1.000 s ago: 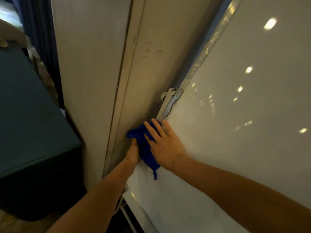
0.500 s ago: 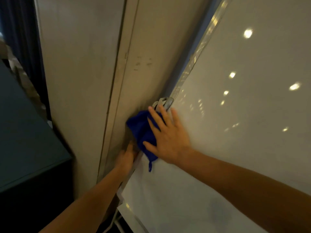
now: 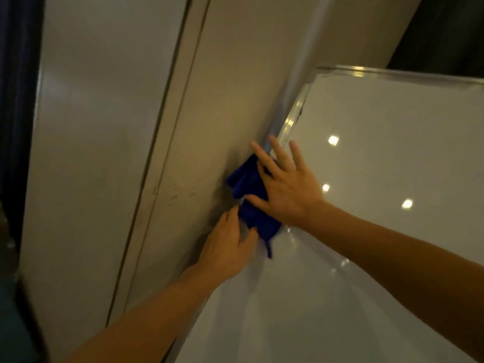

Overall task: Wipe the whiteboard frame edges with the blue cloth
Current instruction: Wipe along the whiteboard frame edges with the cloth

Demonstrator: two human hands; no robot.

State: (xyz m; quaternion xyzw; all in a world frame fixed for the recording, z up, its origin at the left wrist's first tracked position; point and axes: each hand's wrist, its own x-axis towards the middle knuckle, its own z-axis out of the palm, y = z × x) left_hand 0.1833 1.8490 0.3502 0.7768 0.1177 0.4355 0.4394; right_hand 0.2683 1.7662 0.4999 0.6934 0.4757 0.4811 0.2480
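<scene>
The whiteboard [image 3: 366, 231] fills the right of the view, its silver frame edge [image 3: 292, 119] running up its left side to the top corner. The blue cloth [image 3: 247, 186] is folded over that left edge, a tail hanging below. My right hand [image 3: 285, 187] presses flat on the cloth with fingers spread, thumb under it. My left hand [image 3: 227, 244] grips the board's left edge just below the cloth, fingers curled around it and touching the cloth's lower part.
A pale wall panel [image 3: 104, 153] with a vertical seam [image 3: 162, 153] stands close behind the board's left edge. A dark curtain [image 3: 15, 100] hangs at the far left. A dark gap [image 3: 445, 35] shows above the board's top edge.
Both hands and the cloth have slid up the left frame edge. The board's top corner has come into view and the side clamp has gone out of sight.
</scene>
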